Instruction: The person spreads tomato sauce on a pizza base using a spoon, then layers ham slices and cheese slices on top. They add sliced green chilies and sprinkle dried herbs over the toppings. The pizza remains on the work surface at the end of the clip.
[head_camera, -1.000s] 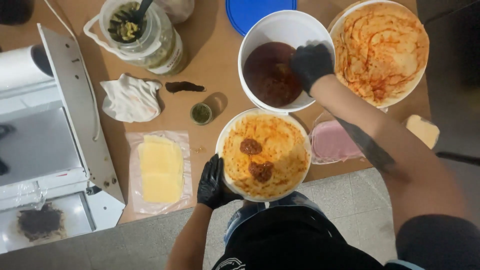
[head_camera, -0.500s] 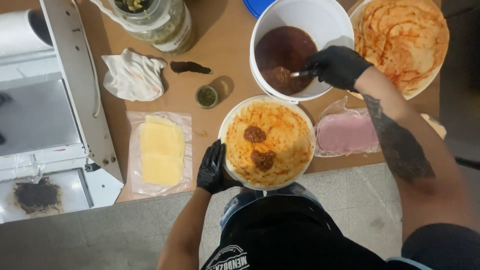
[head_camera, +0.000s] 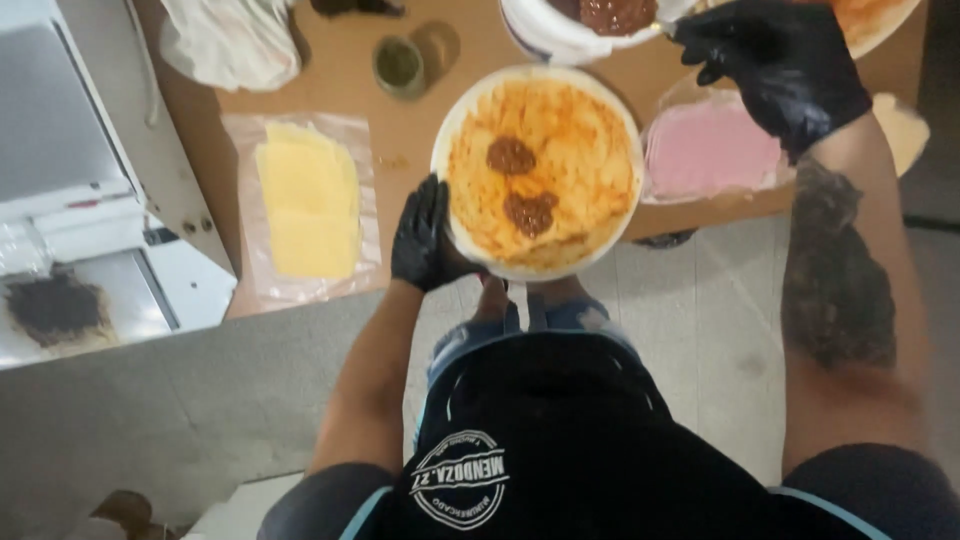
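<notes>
Brown table (head_camera: 440, 140) over grey floor; left hand (head_camera: 425, 238) grips sauced pizza base (head_camera: 538, 170); right hand (head_camera: 775, 65) closed on spoon (head_camera: 662, 27)

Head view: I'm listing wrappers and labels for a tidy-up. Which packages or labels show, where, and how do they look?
Clear plastic wrap, left on the brown table: flat sheet under pale yellow cheese slices.
Clear wrap, right of the pizza base: crinkled, under pink ham slices.
Round white badge on the person's dark apron, bottom centre.

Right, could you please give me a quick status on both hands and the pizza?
Left hand grips the pizza rim. Right hand holds a spoon at the sauce bucket. Two sauce dollops on the pizza, nothing blocking.
</notes>
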